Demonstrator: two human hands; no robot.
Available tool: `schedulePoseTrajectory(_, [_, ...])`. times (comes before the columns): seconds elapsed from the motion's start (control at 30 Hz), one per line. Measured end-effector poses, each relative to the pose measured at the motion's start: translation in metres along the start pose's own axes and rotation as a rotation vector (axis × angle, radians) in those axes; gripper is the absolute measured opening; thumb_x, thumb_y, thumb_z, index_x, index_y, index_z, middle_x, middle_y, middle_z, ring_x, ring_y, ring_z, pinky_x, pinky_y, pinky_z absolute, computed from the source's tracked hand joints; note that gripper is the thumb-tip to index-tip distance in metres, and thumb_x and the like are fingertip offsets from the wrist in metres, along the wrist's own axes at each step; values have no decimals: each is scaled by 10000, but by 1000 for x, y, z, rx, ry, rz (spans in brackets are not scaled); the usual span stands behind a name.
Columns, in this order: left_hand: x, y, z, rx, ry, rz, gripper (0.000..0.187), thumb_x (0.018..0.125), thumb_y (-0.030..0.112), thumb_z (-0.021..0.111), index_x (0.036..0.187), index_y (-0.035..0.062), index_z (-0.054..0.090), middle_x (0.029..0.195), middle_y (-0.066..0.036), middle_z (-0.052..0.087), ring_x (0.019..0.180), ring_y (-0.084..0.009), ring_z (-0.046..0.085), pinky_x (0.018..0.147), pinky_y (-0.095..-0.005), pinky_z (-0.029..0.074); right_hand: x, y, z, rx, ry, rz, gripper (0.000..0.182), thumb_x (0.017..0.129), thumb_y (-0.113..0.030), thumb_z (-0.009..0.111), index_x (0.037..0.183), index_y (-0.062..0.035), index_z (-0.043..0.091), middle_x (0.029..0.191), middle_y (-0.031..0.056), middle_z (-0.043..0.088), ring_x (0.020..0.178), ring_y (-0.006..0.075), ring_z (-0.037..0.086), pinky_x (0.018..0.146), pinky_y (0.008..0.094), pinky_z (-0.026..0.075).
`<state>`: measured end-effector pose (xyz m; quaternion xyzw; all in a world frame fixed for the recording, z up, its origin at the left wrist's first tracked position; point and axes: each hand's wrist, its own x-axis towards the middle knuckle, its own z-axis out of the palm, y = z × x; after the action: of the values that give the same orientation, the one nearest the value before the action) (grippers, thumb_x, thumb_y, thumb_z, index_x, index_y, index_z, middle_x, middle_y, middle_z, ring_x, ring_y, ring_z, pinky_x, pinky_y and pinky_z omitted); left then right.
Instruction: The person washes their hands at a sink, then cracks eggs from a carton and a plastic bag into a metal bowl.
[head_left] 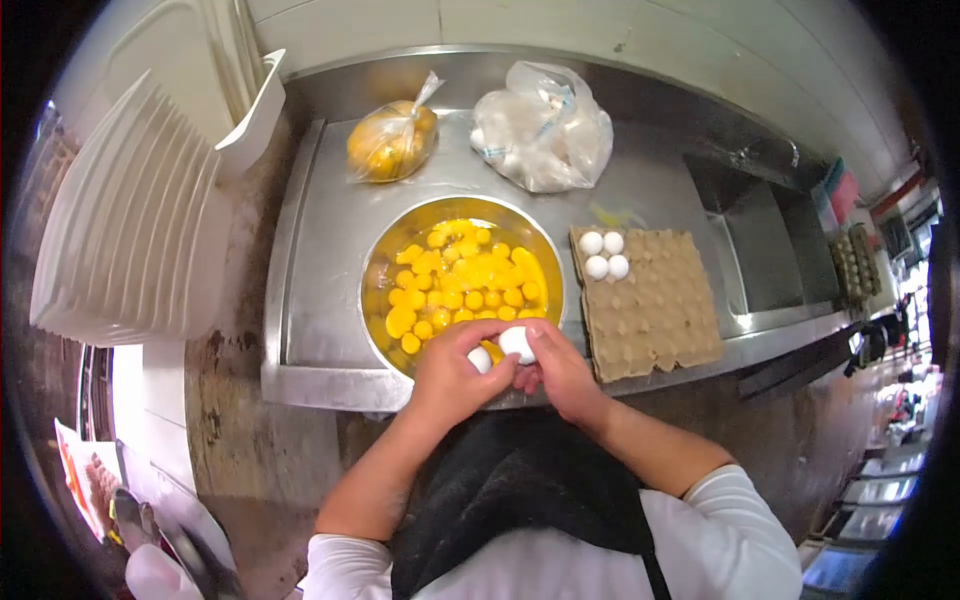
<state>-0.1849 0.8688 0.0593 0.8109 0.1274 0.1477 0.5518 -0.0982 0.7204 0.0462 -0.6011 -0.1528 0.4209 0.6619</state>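
Note:
My left hand is closed around a white egg, which shows between the thumb and the palm. My right hand grips another white egg with thumb and fingers, right beside the left hand's fingers. Both hands are over the near rim of a large round metal bowl. Inside it lie many whole and some broken yolks in clear egg white. To the right of the bowl, a cardboard egg tray carries several white eggs in its far left corner.
A tied bag of yellow-orange contents and a clear plastic bag with white pieces stand behind the bowl on the steel counter. A sink basin is at right. White stacked containers stand at left.

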Motion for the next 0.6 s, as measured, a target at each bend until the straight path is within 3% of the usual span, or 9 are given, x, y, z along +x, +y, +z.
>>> schedulePoseTrajectory(0.1, [5,-7,3,77,65,50,331,719,122,749,1024,20,674,927,-107,699,861,-180,668,795,-299,511,13,3,-5,-21,-33,5,403,1036,-386,348,1172,-62,546,841,8,560,632,61,504,551,202,420])
schedulePoseTrajectory(0.2, [9,-12,5,59,104,-26,327,722,124,738,1021,11,673,918,-100,699,845,-170,664,789,-291,512,22,0,-9,-50,-70,38,397,1035,-388,351,1167,-68,545,828,7,553,622,62,502,541,205,416])
schedulePoseTrajectory(0.27, [12,-13,6,-108,111,-195,300,749,138,726,1019,13,681,924,-120,706,859,-187,679,797,-299,516,29,-4,-11,-80,-94,57,393,1035,-389,351,1167,-72,543,822,8,550,617,64,502,537,207,416])
schedulePoseTrajectory(0.37, [14,-23,8,-190,155,-188,285,748,101,725,1011,-1,685,899,-69,696,819,-129,647,761,-266,510,37,-10,-15,-128,-122,107,391,1026,-404,371,1172,-82,539,813,14,548,612,75,509,535,211,418])
schedulePoseTrajectory(0.43, [14,-22,6,-163,177,-181,277,754,98,721,1011,0,688,896,-67,696,819,-127,646,761,-264,509,42,-18,-17,-183,-129,226,418,1009,-445,393,1178,-91,535,804,20,545,613,85,517,534,217,423])
schedulePoseTrajectory(0.57, [17,-16,-4,-87,175,-196,251,759,91,715,992,0,694,893,-69,701,820,-132,649,770,-266,511,58,-25,-30,-279,-239,258,409,982,-435,468,1176,-80,533,821,32,559,622,96,537,556,231,450])
schedulePoseTrajectory(0.6, [17,-19,-7,-89,179,-200,251,759,91,715,992,0,694,893,-69,701,820,-132,649,770,-266,511,64,-22,-32,-569,-186,-127,387,965,-398,521,1179,-76,525,844,42,571,648,104,555,584,238,467])
